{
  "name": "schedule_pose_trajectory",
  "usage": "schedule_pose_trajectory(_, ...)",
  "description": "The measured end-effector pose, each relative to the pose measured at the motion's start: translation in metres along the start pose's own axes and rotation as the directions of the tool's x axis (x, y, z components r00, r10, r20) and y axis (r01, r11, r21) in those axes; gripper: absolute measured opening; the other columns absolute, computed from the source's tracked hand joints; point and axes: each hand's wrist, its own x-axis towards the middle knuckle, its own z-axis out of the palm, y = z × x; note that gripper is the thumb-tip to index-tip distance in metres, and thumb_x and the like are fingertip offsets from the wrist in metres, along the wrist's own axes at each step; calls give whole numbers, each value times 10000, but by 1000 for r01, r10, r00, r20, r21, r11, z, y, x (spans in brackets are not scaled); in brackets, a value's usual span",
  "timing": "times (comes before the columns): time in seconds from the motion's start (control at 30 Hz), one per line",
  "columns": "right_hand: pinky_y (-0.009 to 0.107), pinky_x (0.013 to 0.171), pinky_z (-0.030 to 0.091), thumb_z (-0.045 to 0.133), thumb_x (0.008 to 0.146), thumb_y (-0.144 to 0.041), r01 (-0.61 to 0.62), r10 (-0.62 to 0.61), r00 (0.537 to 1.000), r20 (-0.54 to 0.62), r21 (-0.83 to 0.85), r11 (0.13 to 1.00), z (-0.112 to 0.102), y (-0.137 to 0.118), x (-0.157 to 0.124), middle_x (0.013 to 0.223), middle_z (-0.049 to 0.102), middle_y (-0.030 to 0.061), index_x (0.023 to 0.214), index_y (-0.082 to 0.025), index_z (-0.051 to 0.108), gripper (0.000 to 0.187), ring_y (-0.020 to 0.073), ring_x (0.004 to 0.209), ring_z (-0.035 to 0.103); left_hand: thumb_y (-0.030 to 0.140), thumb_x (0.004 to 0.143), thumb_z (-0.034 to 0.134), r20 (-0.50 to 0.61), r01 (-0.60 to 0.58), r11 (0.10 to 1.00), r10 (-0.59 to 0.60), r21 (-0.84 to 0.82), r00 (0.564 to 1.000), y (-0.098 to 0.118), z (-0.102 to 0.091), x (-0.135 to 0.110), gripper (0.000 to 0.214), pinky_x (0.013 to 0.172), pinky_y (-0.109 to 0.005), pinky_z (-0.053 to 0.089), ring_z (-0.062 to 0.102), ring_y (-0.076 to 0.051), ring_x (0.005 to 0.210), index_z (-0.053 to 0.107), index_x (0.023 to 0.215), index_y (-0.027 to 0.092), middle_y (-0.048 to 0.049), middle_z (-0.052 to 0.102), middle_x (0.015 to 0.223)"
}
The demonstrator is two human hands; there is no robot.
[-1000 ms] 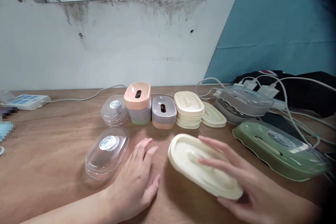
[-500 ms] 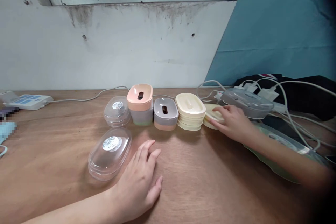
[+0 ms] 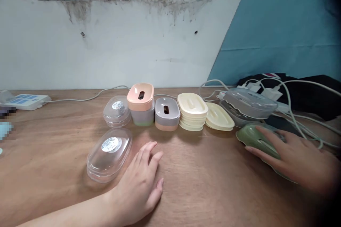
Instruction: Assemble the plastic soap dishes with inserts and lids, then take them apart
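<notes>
My left hand [image 3: 138,181] lies on the wooden table with its fingers apart and nothing in it. Beside it is a clear oval plastic box [image 3: 109,156] with a white round label. At the right, my right hand [image 3: 295,156] grips a green oval plastic box [image 3: 258,140], thumb along its near side and fingers over the top. The hand covers much of this box. A cream lid [image 3: 220,117] leans against a stack of cream lids [image 3: 192,110]. To their left stand a grey slotted box [image 3: 167,113] and a peach slotted box [image 3: 140,97].
Another clear labelled box [image 3: 117,111] stands at the back left. Grey clear-topped boxes [image 3: 249,103] are piled at the right near white plugs [image 3: 271,93] and cables. A white power strip [image 3: 28,102] lies far left, and a wall [image 3: 133,53] runs behind.
My right hand has left the cream lid, which now lies tilted against the stack. It has moved right and taken hold of the green box, which has shifted left. My left hand stays put.
</notes>
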Motion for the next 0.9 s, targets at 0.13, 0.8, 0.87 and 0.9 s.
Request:
schedule_pose_trajectory(0.13,476,560,492,354,809,-564,156,-155,983,-100,-3,988,-12,-13,-22,1011,564,149,1171,-284,508,483,356,832,582,101,793,435,23,5,1000,-4,-12,1000,2,-2,1,486,970,-573,390,281,-367,1291,271,1247,153,-221,242,1361)
schedule_pose_trajectory(0.8,508,1032,336,721,665,-431,458,-614,753,-237,858,231,-34,-129,-16,1433,163,173,1370,-259,164,916,337,1347,212,370,670,718,-30,-8,925,-4,-380,1000,-5,0,6,840,1024,-443,373,358,-296,1270,256,1356,220,-140,329,1380)
schedule_pose_trajectory(0.87,510,1038,325,731,652,-433,427,-608,762,-223,879,212,-34,-131,-15,1436,160,170,1374,-265,158,937,337,1350,205,375,641,732,-27,14,926,-27,-377,999,-3,-1,8,869,1021,-445,376,360,-302,1266,267,1359,224,-135,324,1378)
schedule_pose_trajectory(0.9,510,1040,320,733,649,-437,411,-606,767,-212,887,210,-34,-131,-15,1437,159,171,1377,-263,156,945,337,1352,199,367,640,732,-21,25,926,-36,-377,999,-1,-1,9,867,1025,-443,372,358,-301,1268,271,1363,233,-127,315,1386)
